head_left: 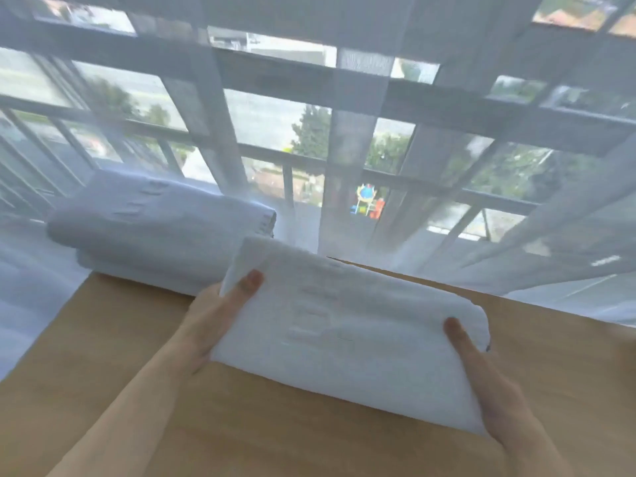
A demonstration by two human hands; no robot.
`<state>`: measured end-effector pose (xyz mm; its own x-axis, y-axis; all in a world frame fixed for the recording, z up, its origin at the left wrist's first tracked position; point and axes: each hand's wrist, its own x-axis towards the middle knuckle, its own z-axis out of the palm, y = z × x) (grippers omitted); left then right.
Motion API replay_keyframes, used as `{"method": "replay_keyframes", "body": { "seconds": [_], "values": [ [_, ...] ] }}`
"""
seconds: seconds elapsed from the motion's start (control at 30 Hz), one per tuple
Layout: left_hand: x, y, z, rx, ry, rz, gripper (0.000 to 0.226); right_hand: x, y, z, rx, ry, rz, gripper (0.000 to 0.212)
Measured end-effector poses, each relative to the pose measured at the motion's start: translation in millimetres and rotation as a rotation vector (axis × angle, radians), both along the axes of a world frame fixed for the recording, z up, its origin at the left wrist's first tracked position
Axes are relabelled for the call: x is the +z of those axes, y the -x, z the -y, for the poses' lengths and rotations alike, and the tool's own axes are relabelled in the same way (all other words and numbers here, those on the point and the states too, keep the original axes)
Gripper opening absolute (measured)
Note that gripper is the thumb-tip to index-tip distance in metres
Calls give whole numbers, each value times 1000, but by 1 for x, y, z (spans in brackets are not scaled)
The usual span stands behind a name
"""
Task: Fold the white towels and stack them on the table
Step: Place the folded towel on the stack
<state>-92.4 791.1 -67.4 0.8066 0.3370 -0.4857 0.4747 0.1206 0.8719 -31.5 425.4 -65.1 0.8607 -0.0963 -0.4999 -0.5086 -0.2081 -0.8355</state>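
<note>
A folded white towel is held just above the wooden table, tilted, in the middle of the view. My left hand grips its left end, thumb on top and fingers underneath. At the right end my right hand holds it the same way. A stack of folded white towels rests on the table's far left corner, just behind and left of the held towel.
A sheer white curtain hangs along the table's far edge and drapes down its left side. Behind it are a large window frame and a balcony railing. Bare wood lies in front of and right of the held towel.
</note>
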Motion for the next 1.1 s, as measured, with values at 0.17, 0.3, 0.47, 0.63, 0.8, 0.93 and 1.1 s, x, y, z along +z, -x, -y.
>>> {"method": "replay_keyframes", "body": {
  "seconds": [0.17, 0.3, 0.47, 0.63, 0.8, 0.93, 1.1],
  "values": [
    [41, 9, -113, 33, -21, 56, 65, 45, 10, -103, 5, -26, 35, 41],
    [66, -3, -222, 120, -81, 22, 90, 66, -3, -206, 25, 23, 49, 59],
    [87, -44, -330, 117, -123, 0, 96, 65, -57, -312, 33, 60, 76, 73],
    [74, -87, -386, 39, -55, -15, 84, 55, -102, -368, 33, 41, 32, 79],
    [35, -105, -401, -2, -70, -187, 87, 22, -112, -387, -8, 162, -9, 82],
    [23, -109, -406, -22, -80, -229, 92, 8, -108, -390, -5, 212, 18, 78],
    [25, -111, -408, -34, -92, -229, 87, 23, -114, -381, 67, 92, -126, 86]
  ]
}}
